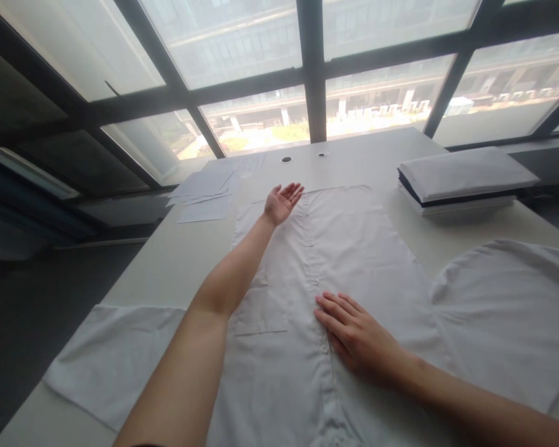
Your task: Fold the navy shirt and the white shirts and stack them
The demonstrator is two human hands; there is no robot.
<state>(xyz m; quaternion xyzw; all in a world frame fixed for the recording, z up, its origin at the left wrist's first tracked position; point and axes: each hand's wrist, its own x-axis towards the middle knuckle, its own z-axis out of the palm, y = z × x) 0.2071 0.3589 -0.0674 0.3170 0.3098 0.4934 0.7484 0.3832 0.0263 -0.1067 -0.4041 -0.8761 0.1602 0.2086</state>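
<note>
Lying flat across the pale surface (177,261) is a white button-front shirt (358,248), its front up and its hem toward the windows (242,37). The left grip (282,203) is stretched out to the far left corner of that hem, wide open with the palm turned up and the fingers loosely spread. It holds nothing, and I cannot tell whether it brushes the cloth. The right grip (354,338) lies palm down on the shirt, fingers straight and close together, closed around nothing. Its fingertips reach the line of buttons (314,273), and the chest pocket (261,313) sits just across that line.

A short sleeve (116,354) spreads to the near left, its edge close to the surface's left rim. To the right lies more white cloth (507,310); whether it is the other sleeve or a separate garment I cannot tell. A stack of folded garments (466,180) sits at the far right, apart from the shirt, and loose paper sheets (205,195) lie at the far left, near the hem. Bare surface shows beyond the hem, around two round holes (286,159), and along the shirt's left side.
</note>
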